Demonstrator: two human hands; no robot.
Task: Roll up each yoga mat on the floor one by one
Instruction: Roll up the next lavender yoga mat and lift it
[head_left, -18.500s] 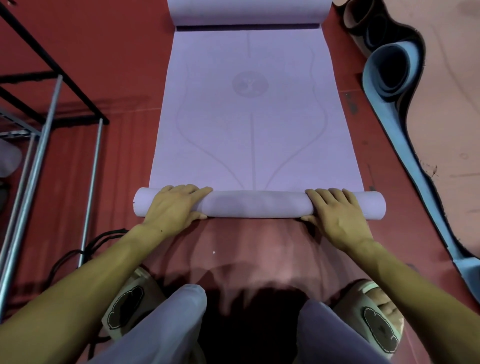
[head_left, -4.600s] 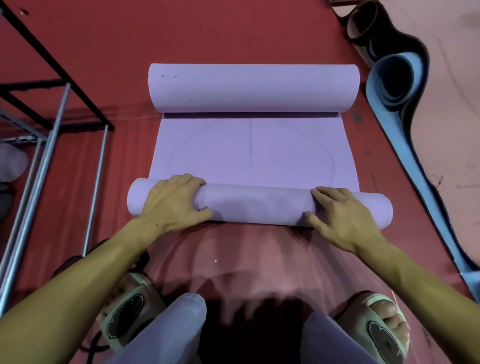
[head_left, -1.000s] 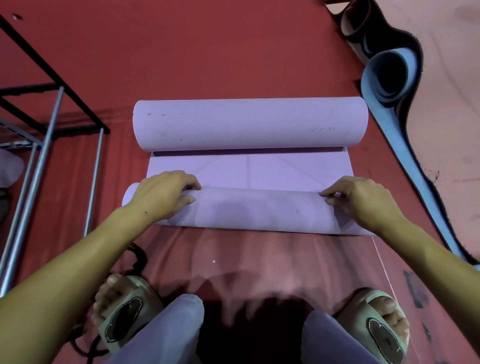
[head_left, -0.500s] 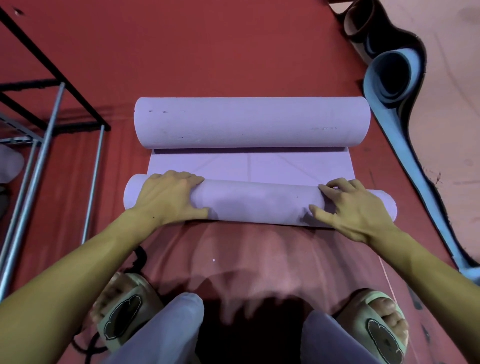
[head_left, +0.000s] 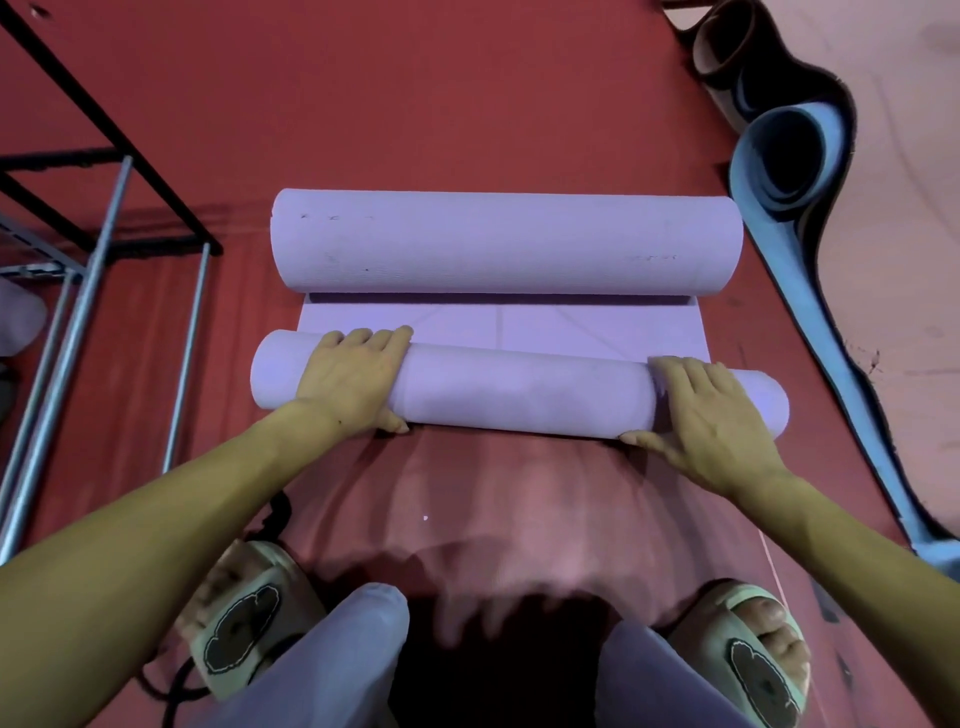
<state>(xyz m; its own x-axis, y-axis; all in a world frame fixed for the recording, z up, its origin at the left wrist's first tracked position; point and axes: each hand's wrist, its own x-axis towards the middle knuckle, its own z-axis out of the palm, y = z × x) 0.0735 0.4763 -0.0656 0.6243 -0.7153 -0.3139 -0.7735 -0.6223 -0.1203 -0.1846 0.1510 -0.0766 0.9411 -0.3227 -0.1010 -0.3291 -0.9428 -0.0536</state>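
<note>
A lilac yoga mat lies on the red floor, rolled from both ends. Its near roll (head_left: 519, 389) runs left to right in front of me. My left hand (head_left: 348, 382) wraps over the roll near its left end, fingers on top and thumb at the near side. My right hand (head_left: 711, 410) lies over it near the right end in the same way. A thicker far roll (head_left: 504, 241) of the same mat lies parallel behind. Only a narrow flat strip (head_left: 519, 325) separates the two rolls.
A loosely rolled blue mat (head_left: 789, 150) and a brown roll (head_left: 722, 36) lie at the right, along the edge of the red floor. A metal rack (head_left: 104, 208) stands at the left. A black cable (head_left: 275, 514) trails by my left slipper (head_left: 244, 629).
Over the sequence the near roll has thickened and travelled up the mat towards the far roll. In the last second both hands came back over its top and the flat strip shrank slightly.
</note>
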